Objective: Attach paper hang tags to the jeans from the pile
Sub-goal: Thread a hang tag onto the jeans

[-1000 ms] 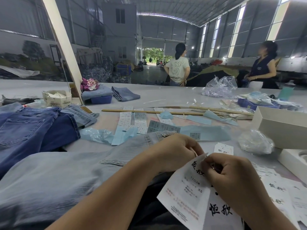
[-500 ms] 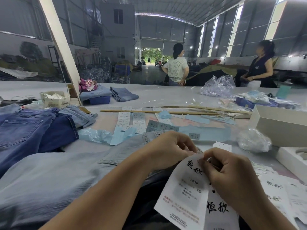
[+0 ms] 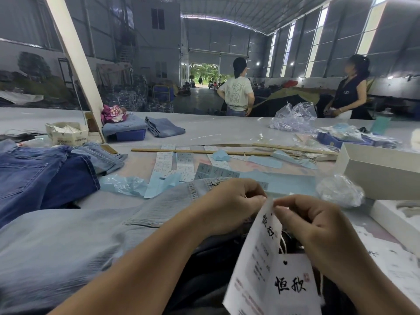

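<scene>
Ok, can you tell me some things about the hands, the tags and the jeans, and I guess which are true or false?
1. Both hands pinch the top of a white tag. True: the left hand and right hand meet there.
2. The pale jeans lie under the left arm. True.
3. The tags are blank. False: they carry black writing.
4. The dark jeans lie to the right of the hands. False: they lie to the left.
5. The white box sits on the right. True.
</scene>
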`<action>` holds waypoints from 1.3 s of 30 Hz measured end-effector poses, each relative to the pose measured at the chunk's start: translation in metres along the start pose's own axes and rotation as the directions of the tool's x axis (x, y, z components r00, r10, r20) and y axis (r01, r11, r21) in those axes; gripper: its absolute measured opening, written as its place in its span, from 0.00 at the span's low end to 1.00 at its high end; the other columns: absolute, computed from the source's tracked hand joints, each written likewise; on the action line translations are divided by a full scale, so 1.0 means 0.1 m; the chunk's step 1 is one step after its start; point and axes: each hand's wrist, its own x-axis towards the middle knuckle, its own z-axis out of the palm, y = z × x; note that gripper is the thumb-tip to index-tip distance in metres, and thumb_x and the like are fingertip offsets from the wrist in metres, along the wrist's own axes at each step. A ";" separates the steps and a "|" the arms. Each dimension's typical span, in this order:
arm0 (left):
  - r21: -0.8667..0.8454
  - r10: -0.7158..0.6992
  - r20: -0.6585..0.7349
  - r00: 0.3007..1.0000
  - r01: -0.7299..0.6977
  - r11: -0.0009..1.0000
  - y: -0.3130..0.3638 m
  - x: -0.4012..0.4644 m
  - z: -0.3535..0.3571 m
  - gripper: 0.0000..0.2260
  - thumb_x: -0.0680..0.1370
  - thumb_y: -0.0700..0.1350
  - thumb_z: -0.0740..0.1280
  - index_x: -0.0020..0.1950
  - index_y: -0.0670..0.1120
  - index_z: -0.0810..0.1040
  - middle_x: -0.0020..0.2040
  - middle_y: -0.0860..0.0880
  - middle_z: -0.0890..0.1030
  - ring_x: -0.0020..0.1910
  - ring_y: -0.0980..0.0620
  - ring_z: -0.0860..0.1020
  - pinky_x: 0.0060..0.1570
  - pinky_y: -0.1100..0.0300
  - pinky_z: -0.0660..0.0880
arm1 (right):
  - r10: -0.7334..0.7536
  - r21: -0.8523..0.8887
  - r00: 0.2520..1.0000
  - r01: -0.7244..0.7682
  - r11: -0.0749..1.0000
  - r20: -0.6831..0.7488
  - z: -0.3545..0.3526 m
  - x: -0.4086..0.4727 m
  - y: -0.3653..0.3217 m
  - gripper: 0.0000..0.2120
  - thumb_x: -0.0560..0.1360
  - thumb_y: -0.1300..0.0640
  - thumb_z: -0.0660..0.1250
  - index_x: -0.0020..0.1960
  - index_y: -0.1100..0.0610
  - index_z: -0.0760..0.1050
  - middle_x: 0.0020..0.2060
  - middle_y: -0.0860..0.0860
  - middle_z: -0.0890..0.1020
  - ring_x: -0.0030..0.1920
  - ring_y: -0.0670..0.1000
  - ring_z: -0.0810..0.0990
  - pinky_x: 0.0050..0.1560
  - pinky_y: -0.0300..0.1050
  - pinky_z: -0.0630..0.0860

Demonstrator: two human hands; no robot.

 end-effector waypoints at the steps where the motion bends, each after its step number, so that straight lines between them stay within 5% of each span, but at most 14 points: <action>1: -0.012 0.015 -0.005 1.000 -0.015 1.000 0.01 0.00 0.01 0.07 0.81 0.47 0.64 0.48 0.49 0.81 0.43 0.50 0.83 0.44 0.50 0.81 0.47 0.51 0.78 | 0.058 0.085 0.998 -0.059 0.995 0.015 -0.01 0.03 -0.03 0.07 0.75 0.46 0.67 0.43 0.42 0.84 0.21 0.47 0.76 0.22 0.50 0.71 0.24 0.39 0.67; 5: -0.059 0.069 -0.038 0.997 -0.071 0.996 0.07 0.00 0.05 0.06 0.81 0.45 0.65 0.47 0.51 0.81 0.46 0.45 0.83 0.44 0.45 0.80 0.50 0.50 0.77 | 0.187 0.163 0.978 -0.201 0.966 0.094 -0.09 0.12 -0.03 0.20 0.64 0.35 0.66 0.42 0.49 0.85 0.21 0.48 0.69 0.24 0.50 0.65 0.27 0.40 0.65; 8: -0.077 0.096 -0.087 0.992 -0.103 0.992 0.06 0.02 0.06 0.09 0.81 0.42 0.65 0.44 0.53 0.80 0.44 0.45 0.83 0.42 0.45 0.79 0.45 0.52 0.77 | 0.211 0.150 0.962 -0.237 0.960 0.171 -0.12 0.16 -0.04 0.14 0.62 0.42 0.71 0.40 0.51 0.85 0.24 0.46 0.78 0.23 0.42 0.73 0.25 0.31 0.67; 13: -0.075 0.089 -0.068 0.994 -0.094 0.993 0.05 0.03 0.05 0.09 0.81 0.44 0.66 0.43 0.55 0.80 0.41 0.52 0.82 0.40 0.54 0.79 0.42 0.59 0.77 | 0.336 0.260 0.906 -0.400 0.879 0.258 -0.11 0.17 -0.06 0.11 0.62 0.52 0.74 0.37 0.60 0.82 0.33 0.59 0.85 0.23 0.46 0.79 0.21 0.34 0.70; 18: -0.073 0.095 -0.055 0.994 -0.099 0.992 0.03 0.03 0.03 0.09 0.81 0.43 0.66 0.44 0.54 0.81 0.40 0.52 0.83 0.38 0.54 0.81 0.39 0.62 0.78 | 0.330 0.297 0.914 -0.391 0.871 0.236 -0.09 0.16 -0.07 0.11 0.70 0.53 0.71 0.37 0.60 0.83 0.23 0.50 0.79 0.20 0.44 0.75 0.19 0.33 0.68; 24: 0.234 0.046 -0.033 0.998 -0.037 0.971 -0.09 0.00 -0.02 0.03 0.75 0.51 0.71 0.45 0.53 0.82 0.36 0.56 0.79 0.33 0.63 0.74 0.33 0.70 0.69 | 0.361 0.114 0.898 -0.398 0.910 0.252 -0.10 0.11 -0.01 0.12 0.76 0.55 0.69 0.36 0.57 0.81 0.32 0.59 0.84 0.32 0.57 0.83 0.32 0.46 0.75; 26: 0.295 0.025 -0.035 0.999 -0.014 0.955 -0.09 0.01 -0.02 0.03 0.73 0.52 0.73 0.44 0.54 0.81 0.35 0.57 0.78 0.34 0.63 0.74 0.33 0.70 0.67 | 0.367 0.009 0.896 -0.381 0.924 0.248 -0.07 0.10 0.02 0.12 0.77 0.57 0.68 0.36 0.57 0.81 0.33 0.57 0.84 0.33 0.55 0.82 0.38 0.48 0.74; 30: 0.364 0.017 -0.075 0.997 0.011 0.931 -0.05 0.03 0.00 0.04 0.72 0.50 0.73 0.39 0.55 0.79 0.35 0.59 0.78 0.35 0.63 0.75 0.33 0.68 0.67 | 0.323 -0.077 0.927 -0.314 0.946 0.189 -0.02 0.07 0.01 0.11 0.75 0.58 0.69 0.34 0.56 0.80 0.28 0.50 0.81 0.28 0.44 0.76 0.30 0.34 0.70; 34: 0.214 -0.042 -0.098 0.994 0.063 0.975 -0.06 0.02 0.00 0.03 0.71 0.48 0.72 0.37 0.53 0.80 0.35 0.57 0.81 0.36 0.62 0.77 0.36 0.65 0.71 | 0.258 -0.185 0.954 -0.229 0.956 0.154 0.02 0.06 0.00 0.11 0.74 0.56 0.68 0.33 0.51 0.78 0.25 0.47 0.77 0.25 0.43 0.72 0.28 0.35 0.67; 39: -0.099 -0.179 -0.041 0.983 0.175 0.980 -0.06 0.03 -0.06 0.04 0.72 0.42 0.74 0.37 0.48 0.82 0.39 0.47 0.84 0.43 0.49 0.81 0.51 0.50 0.77 | 0.185 -0.260 0.974 -0.147 0.954 0.130 0.05 0.07 -0.02 0.09 0.73 0.53 0.68 0.35 0.45 0.79 0.25 0.44 0.78 0.24 0.41 0.72 0.28 0.37 0.66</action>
